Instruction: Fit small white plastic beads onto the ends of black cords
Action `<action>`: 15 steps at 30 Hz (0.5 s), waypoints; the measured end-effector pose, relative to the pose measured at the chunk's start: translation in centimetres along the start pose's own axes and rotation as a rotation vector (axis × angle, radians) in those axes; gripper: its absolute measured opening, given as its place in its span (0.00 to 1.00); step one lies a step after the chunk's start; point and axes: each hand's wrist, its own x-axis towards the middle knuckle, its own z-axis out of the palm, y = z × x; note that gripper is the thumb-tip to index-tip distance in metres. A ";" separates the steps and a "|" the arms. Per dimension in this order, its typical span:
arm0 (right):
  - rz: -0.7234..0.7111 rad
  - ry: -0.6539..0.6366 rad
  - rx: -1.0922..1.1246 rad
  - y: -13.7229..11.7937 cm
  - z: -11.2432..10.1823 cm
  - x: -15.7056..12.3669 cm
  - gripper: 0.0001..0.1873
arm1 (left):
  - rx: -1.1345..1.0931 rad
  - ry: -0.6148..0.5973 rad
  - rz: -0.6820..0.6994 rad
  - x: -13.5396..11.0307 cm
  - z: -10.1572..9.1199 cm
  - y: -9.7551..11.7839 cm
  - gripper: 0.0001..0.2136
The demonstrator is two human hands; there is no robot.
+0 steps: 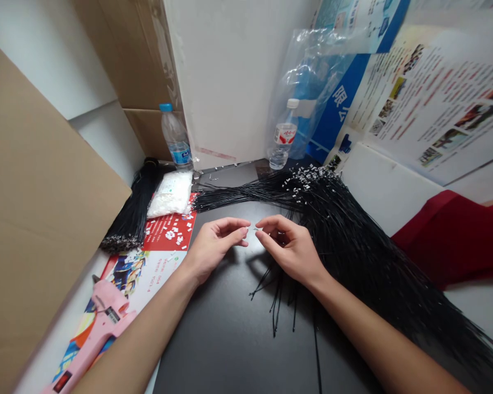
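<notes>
- While it is leaning along the far left edge, a cardboard sheet (36,191) is covering part of the worktop (230,339).
- A pink glue gun (102,323) is lying on a printed sheet (148,268), just beside the left forearm.
- A tied bundle of cords (133,213) is lying next to a bag of white bits (170,194), and a blue-capped bottle (176,137) is standing upright behind them.
- The left hand (216,243) is hovering over the dark worktop with its fingers curled in, and its thumb and forefinger are pinching together on the left end of a tiny piece (252,230).
- The tiny piece is sitting between the two hands, just above the middle of the worktop; it is too small to tell what it is.
- The right hand (290,246) is facing the left one, also nearly closed, and its thumb and forefinger are pinching the right end of the piece.
- A few loose cords (277,295) are trailing on the worktop below the right hand.
- A white-capped bottle (282,137) is standing at the back, in front of a clear plastic bag (308,71).
- A big heap of black cords (353,235) is fanning out beside the right hand, with small white tags showing at its far end.
- A poster (435,98) is leaning at the right, and a red cloth (456,235) is lying below it.
</notes>
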 end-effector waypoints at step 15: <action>-0.247 0.034 -0.314 0.2 -0.5 0.0 0.10 | -0.001 -0.007 -0.012 0.0 0.4 0.0 0.10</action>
